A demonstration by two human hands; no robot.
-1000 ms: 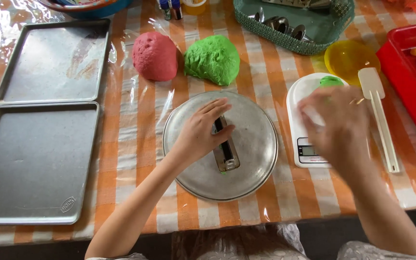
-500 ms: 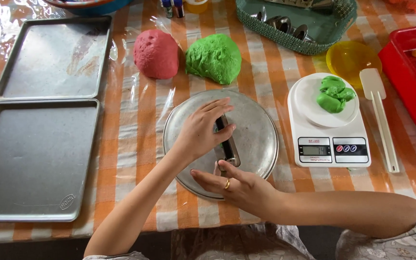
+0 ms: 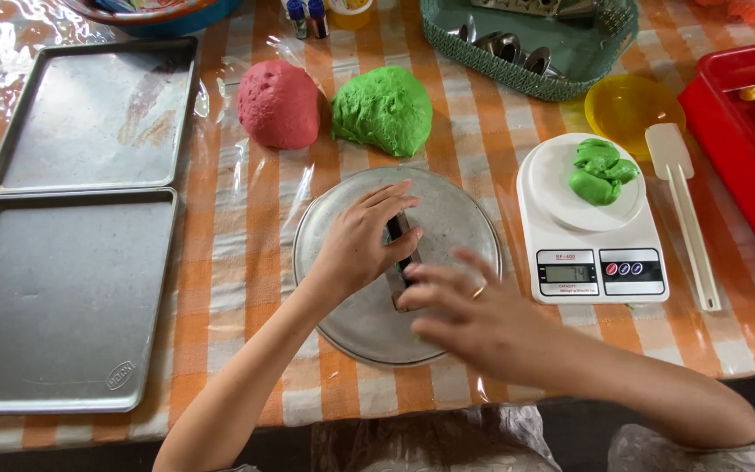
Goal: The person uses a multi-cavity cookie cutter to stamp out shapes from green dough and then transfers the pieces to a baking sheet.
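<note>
A round metal lid (image 3: 456,210) lies flat on the checked cloth in front of me. My left hand (image 3: 356,249) rests on its middle, fingers curled over the dark handle (image 3: 405,255). My right hand (image 3: 474,315), blurred and with fingers spread, hovers over the lid's near right edge and holds nothing. To the right stands a white kitchen scale (image 3: 592,262) with small green dough pieces (image 3: 600,170) on its platform. Behind the lid sit a large green dough ball (image 3: 384,109) and a red dough ball (image 3: 280,103).
Two metal baking trays (image 3: 98,114) (image 3: 54,297) lie at the left. A white spatula (image 3: 683,201) and a yellow bowl (image 3: 631,105) are beside the scale, a red tray (image 3: 736,149) is at the right edge, and a green basket (image 3: 535,74) with metal tools is behind.
My right hand left the scale, where green dough pieces now lie, and swung left and toward me over the lid's near edge. My left hand stayed on the handle.
</note>
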